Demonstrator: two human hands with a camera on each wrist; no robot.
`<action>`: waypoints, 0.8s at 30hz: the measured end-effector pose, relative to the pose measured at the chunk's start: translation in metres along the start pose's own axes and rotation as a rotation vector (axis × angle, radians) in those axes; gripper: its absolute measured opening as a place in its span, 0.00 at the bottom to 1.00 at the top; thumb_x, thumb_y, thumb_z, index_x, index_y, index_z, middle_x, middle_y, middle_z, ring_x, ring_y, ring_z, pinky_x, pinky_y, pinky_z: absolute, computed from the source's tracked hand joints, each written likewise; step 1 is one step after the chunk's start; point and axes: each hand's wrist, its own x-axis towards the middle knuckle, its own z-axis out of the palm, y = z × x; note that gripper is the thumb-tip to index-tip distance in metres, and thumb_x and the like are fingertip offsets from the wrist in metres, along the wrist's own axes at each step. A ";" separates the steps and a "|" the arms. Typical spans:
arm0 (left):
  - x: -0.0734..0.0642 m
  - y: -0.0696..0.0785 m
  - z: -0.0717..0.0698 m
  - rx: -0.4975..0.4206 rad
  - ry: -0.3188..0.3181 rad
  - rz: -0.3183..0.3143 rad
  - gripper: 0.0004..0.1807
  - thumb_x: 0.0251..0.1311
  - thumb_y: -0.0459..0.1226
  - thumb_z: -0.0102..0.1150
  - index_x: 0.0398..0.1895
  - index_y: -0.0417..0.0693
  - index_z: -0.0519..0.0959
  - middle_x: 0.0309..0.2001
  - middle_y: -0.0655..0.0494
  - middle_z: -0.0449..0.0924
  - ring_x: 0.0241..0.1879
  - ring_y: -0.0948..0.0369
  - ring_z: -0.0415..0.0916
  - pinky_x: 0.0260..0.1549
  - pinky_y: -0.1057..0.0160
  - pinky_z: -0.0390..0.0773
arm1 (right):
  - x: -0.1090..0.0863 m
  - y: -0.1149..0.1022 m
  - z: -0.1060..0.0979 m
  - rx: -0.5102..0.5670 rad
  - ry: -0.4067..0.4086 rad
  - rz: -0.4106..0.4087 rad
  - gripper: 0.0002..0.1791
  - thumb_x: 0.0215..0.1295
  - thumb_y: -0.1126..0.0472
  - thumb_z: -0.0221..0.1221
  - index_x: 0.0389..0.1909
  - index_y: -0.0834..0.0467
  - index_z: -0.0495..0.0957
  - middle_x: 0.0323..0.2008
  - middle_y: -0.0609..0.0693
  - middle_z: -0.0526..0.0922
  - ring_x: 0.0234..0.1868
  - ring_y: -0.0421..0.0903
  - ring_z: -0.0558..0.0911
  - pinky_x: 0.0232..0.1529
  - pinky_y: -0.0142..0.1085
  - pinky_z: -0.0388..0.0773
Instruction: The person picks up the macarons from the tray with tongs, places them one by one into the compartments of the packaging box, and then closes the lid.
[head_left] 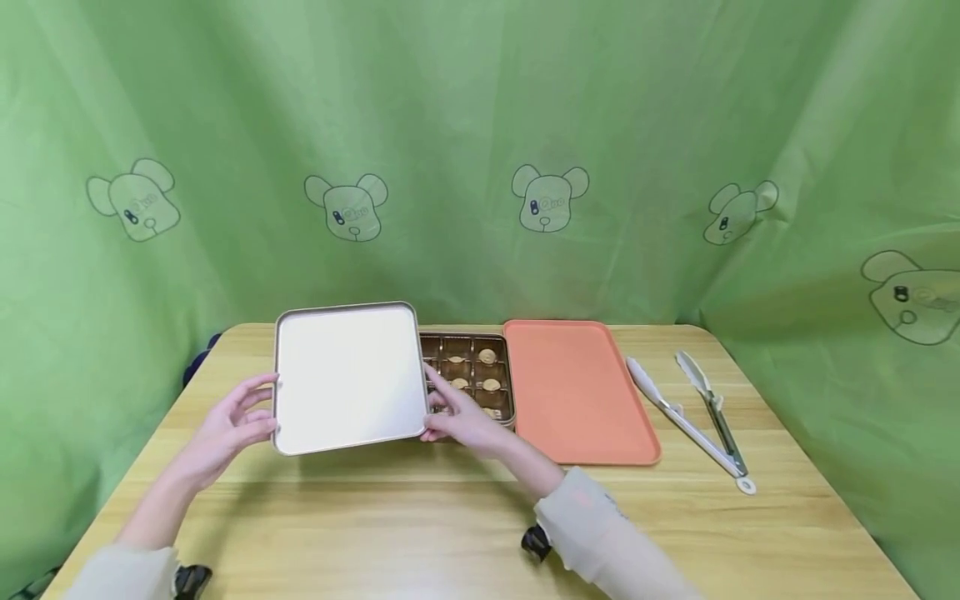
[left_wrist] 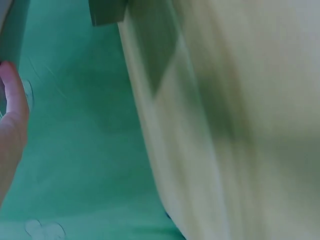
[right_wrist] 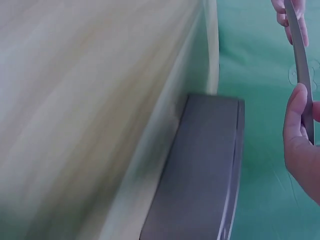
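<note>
Both hands hold a shallow square lid up off the table, its pale inner face toward the head camera. My left hand grips the lid's left edge, thumb low and fingers above. At the opposite edge, my right hand pinches the lower right side. Partly hidden behind the lid and right hand is a dark box with a divided brown insert. Small round gold-coloured pieces lie in its compartments. In the right wrist view, the box's plain side wall stands below the raised lid.
An orange rectangular tray lies right beside the box. Farther right are two pairs of tongs, one with white-grey arms and one darker metal pair, their lower ends close together. A green curtain hangs behind the wooden table.
</note>
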 end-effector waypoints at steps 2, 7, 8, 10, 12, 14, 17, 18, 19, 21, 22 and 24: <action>0.008 0.001 0.007 0.027 -0.020 0.006 0.30 0.57 0.20 0.47 0.60 0.55 0.62 0.50 0.62 0.70 0.38 0.65 0.77 0.37 0.66 0.80 | -0.009 -0.002 -0.009 -0.014 0.001 -0.025 0.45 0.59 0.77 0.47 0.72 0.49 0.37 0.42 0.65 0.74 0.29 0.43 0.79 0.41 0.42 0.81; 0.030 0.002 0.023 0.106 -0.024 0.004 0.29 0.56 0.21 0.50 0.59 0.53 0.62 0.49 0.62 0.70 0.36 0.66 0.78 0.36 0.64 0.81 | -0.027 -0.004 -0.029 -0.037 0.028 -0.076 0.46 0.58 0.76 0.48 0.72 0.49 0.36 0.42 0.64 0.74 0.30 0.44 0.80 0.42 0.48 0.79; 0.034 0.002 0.026 0.113 -0.028 0.006 0.29 0.56 0.21 0.50 0.59 0.52 0.62 0.49 0.62 0.70 0.36 0.66 0.78 0.37 0.64 0.81 | -0.030 -0.004 -0.033 -0.041 0.036 -0.082 0.47 0.58 0.76 0.49 0.72 0.49 0.36 0.42 0.64 0.74 0.31 0.44 0.80 0.42 0.50 0.79; 0.043 0.003 0.032 0.116 -0.032 0.011 0.29 0.55 0.22 0.50 0.59 0.53 0.62 0.50 0.62 0.69 0.36 0.66 0.78 0.37 0.64 0.81 | -0.036 -0.004 -0.039 -0.050 0.052 -0.096 0.47 0.58 0.76 0.49 0.72 0.48 0.36 0.41 0.62 0.74 0.31 0.44 0.80 0.42 0.51 0.78; 0.052 0.005 0.037 0.107 -0.032 0.029 0.29 0.55 0.21 0.50 0.58 0.53 0.62 0.50 0.62 0.69 0.37 0.67 0.78 0.37 0.65 0.81 | -0.042 -0.004 -0.045 -0.075 0.058 -0.120 0.47 0.59 0.75 0.49 0.72 0.49 0.35 0.40 0.62 0.73 0.31 0.44 0.80 0.41 0.48 0.79; 0.059 0.007 0.043 0.089 -0.030 0.053 0.30 0.54 0.20 0.49 0.58 0.53 0.63 0.50 0.62 0.69 0.37 0.67 0.77 0.36 0.66 0.81 | -0.047 -0.004 -0.050 -0.105 0.049 -0.148 0.46 0.59 0.76 0.48 0.72 0.51 0.34 0.40 0.63 0.72 0.31 0.43 0.80 0.39 0.45 0.80; 0.066 0.008 0.051 0.058 -0.021 0.082 0.30 0.53 0.18 0.48 0.56 0.54 0.64 0.49 0.62 0.70 0.36 0.67 0.76 0.34 0.68 0.80 | -0.054 -0.004 -0.057 -0.162 0.046 -0.171 0.45 0.61 0.75 0.48 0.72 0.51 0.34 0.40 0.65 0.72 0.31 0.43 0.80 0.37 0.44 0.81; 0.068 0.008 0.053 0.049 -0.019 0.087 0.31 0.52 0.17 0.48 0.56 0.54 0.64 0.49 0.62 0.70 0.36 0.67 0.76 0.34 0.68 0.80 | -0.056 -0.005 -0.060 -0.183 0.053 -0.174 0.44 0.62 0.74 0.49 0.72 0.52 0.34 0.39 0.65 0.72 0.31 0.43 0.79 0.36 0.45 0.81; 0.070 0.008 0.056 0.045 -0.018 0.089 0.31 0.52 0.17 0.48 0.55 0.55 0.64 0.49 0.62 0.70 0.36 0.67 0.76 0.33 0.68 0.80 | -0.057 -0.006 -0.062 -0.205 0.071 -0.172 0.43 0.62 0.73 0.49 0.72 0.52 0.36 0.39 0.65 0.73 0.31 0.43 0.79 0.36 0.46 0.81; 0.073 0.008 0.062 0.048 -0.011 0.090 0.31 0.52 0.17 0.49 0.55 0.56 0.65 0.48 0.62 0.70 0.36 0.67 0.76 0.33 0.68 0.80 | -0.058 -0.008 -0.067 -0.267 0.125 -0.172 0.41 0.64 0.70 0.50 0.72 0.53 0.40 0.38 0.63 0.73 0.29 0.44 0.78 0.35 0.45 0.81; 0.075 0.008 0.065 0.055 -0.007 0.089 0.31 0.52 0.17 0.49 0.54 0.56 0.66 0.48 0.62 0.70 0.36 0.67 0.76 0.32 0.68 0.81 | -0.058 -0.009 -0.070 -0.296 0.154 -0.177 0.39 0.64 0.69 0.50 0.71 0.54 0.42 0.38 0.62 0.74 0.29 0.44 0.77 0.33 0.44 0.81; 0.079 0.007 0.071 0.088 -0.001 0.087 0.31 0.51 0.18 0.50 0.54 0.57 0.66 0.48 0.63 0.69 0.37 0.66 0.75 0.32 0.67 0.81 | -0.058 -0.012 -0.076 -0.344 0.209 -0.199 0.36 0.65 0.68 0.50 0.71 0.58 0.45 0.36 0.61 0.74 0.27 0.44 0.76 0.30 0.39 0.80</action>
